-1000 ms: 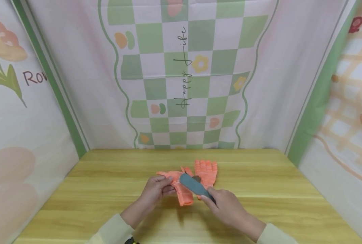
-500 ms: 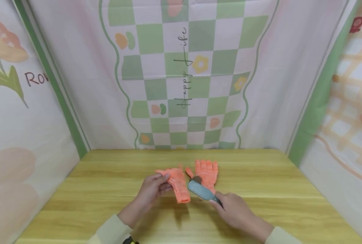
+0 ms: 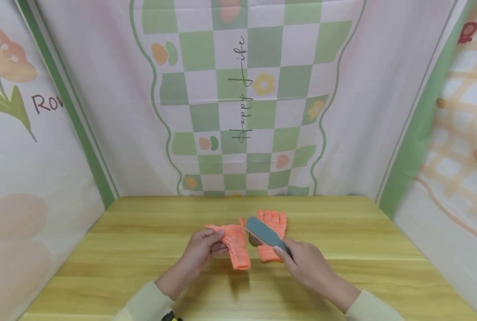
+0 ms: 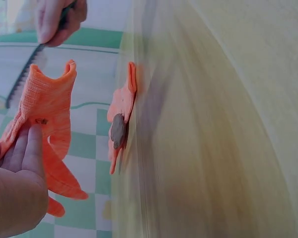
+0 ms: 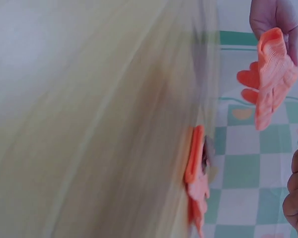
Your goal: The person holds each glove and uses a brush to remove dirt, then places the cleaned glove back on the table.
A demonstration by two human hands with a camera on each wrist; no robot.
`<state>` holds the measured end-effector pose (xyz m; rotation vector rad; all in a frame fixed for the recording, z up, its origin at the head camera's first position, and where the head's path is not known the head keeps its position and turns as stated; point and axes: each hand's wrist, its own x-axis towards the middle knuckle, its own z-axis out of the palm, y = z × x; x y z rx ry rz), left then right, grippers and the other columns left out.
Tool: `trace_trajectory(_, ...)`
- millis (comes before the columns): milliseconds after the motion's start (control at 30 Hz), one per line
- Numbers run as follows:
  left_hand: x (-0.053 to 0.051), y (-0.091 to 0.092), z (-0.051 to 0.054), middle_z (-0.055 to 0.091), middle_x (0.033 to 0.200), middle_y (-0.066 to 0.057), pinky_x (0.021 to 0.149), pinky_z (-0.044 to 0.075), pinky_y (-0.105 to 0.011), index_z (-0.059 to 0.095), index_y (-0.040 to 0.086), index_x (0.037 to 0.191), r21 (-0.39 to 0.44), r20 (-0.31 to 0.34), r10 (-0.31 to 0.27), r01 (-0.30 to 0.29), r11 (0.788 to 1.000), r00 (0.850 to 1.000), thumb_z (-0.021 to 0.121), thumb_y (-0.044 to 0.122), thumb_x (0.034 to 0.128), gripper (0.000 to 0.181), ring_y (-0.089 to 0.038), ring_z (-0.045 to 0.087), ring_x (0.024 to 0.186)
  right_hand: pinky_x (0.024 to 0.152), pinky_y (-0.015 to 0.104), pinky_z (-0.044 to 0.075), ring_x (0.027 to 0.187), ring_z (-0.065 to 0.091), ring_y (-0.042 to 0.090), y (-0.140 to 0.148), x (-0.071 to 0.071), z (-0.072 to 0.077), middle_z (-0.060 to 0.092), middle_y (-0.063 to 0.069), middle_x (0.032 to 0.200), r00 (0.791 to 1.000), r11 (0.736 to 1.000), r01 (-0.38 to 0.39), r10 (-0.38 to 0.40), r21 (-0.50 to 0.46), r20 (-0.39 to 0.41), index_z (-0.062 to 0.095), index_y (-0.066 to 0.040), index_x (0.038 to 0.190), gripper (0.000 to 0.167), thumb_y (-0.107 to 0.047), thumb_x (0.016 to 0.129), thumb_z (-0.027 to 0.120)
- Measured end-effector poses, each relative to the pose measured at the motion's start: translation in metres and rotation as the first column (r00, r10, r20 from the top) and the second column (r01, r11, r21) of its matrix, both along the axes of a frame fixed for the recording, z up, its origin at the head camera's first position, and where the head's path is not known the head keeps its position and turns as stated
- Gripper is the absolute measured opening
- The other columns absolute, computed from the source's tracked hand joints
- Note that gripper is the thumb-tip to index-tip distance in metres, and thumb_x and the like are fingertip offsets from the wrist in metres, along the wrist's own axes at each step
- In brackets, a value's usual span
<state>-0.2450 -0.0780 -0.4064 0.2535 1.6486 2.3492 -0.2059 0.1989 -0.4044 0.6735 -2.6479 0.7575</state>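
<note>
My left hand (image 3: 198, 252) pinches an orange knitted glove (image 3: 238, 249) by its side, above the table. The glove's cuff points down toward me. A small dark mark shows beside my fingertips in the left wrist view. My right hand (image 3: 308, 267) grips the dark handle of a grey-blue brush (image 3: 264, 232), whose short bristles (image 4: 22, 82) show in the left wrist view. The brush head is just right of the held glove. A second orange glove (image 3: 269, 255) lies flat behind it, partly hidden. Against that glove is a grey-brown oval lump (image 4: 118, 131), its kind unclear.
The wood-grain table (image 3: 142, 227) carries the second glove near its middle. Behind it hangs a green-and-white checked curtain (image 3: 230, 116). Patterned cloths close off the left and right sides.
The brush first moved off the held glove, right and toward me, then rose back up beside it. My left hand stays nearly in place, with the glove shifting slightly.
</note>
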Motion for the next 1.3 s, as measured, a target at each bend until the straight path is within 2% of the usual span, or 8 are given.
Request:
trace_trajectory(200,0.0,0.003,-0.001,0.071,0.078,-0.006,0.079,0.057,-0.034,0.066,0.003,0.085,0.012,-0.003,-0.008,0.008,1.0,1.0,0.057,0.005,0.0975,0.016,-0.013,0.07,0.074,0.041,0.018,0.029,0.045,0.027,-0.003,-0.009,-0.001,0.005,0.032,-0.015,0.057,0.995,0.996,-0.078,0.075,-0.045,-0.071,0.044,-0.019,0.075,0.028,-0.023,0.101,0.056)
trace_trajectory(333,0.0,0.006,-0.001,0.07,0.076,-0.005,0.079,0.057,-0.035,0.066,0.005,0.08,0.023,-0.006,-0.022,0.022,0.999,1.0,0.056,0.003,0.0977,0.021,-0.013,0.07,0.072,0.04,0.017,0.028,0.045,0.026,-0.004,-0.015,-0.003,0.004,0.032,-0.015,0.057,0.991,0.994,-0.106,0.103,-0.037,-0.082,0.044,-0.02,0.075,0.028,-0.023,0.101,0.055)
trace_trajectory(567,0.001,0.008,-0.001,0.07,0.076,-0.005,0.079,0.057,-0.034,0.067,0.006,0.081,0.03,-0.009,-0.031,0.031,0.999,0.999,0.055,0.004,0.0981,0.021,-0.012,0.07,0.072,0.04,0.016,0.028,0.045,0.026,-0.004,-0.024,-0.004,0.0,0.032,-0.016,0.057,0.985,0.99,-0.14,0.137,-0.021,-0.102,0.046,-0.019,0.078,0.025,-0.021,0.101,0.055)
trace_trajectory(800,0.001,0.007,-0.001,0.07,0.076,-0.005,0.079,0.057,-0.034,0.066,0.006,0.081,0.034,0.018,-0.014,0.013,0.999,1.0,0.053,0.002,0.0982,0.021,-0.012,0.069,0.072,0.041,0.017,0.03,0.046,0.029,-0.003,-0.029,-0.003,-0.007,0.035,-0.015,0.057,0.992,0.994,-0.107,0.105,-0.024,-0.064,0.048,-0.018,0.079,0.024,-0.025,0.101,0.055)
trace_trajectory(1000,-0.001,0.006,-0.004,0.071,0.077,-0.006,0.076,0.058,-0.031,0.066,0.004,0.083,0.056,0.045,-0.01,0.007,0.998,0.999,0.054,0.002,0.0978,0.019,-0.013,0.07,0.073,0.043,0.018,0.03,0.047,0.029,-0.001,-0.028,-0.002,-0.013,0.035,-0.013,0.057,0.997,0.997,-0.072,0.072,-0.011,0.008,0.045,-0.02,0.076,0.03,-0.032,0.102,0.052)
trace_trajectory(1300,-0.002,0.005,-0.007,0.07,0.075,-0.005,0.076,0.058,-0.032,0.066,0.004,0.084,0.011,0.062,0.011,-0.012,1.0,0.998,0.059,0.007,0.0969,0.015,-0.012,0.07,0.073,0.044,0.017,0.029,0.047,0.027,-0.003,-0.024,-0.002,-0.021,0.032,-0.016,0.056,0.998,0.998,-0.063,0.063,-0.009,-0.011,0.045,-0.023,0.077,0.027,-0.029,0.1,0.056)
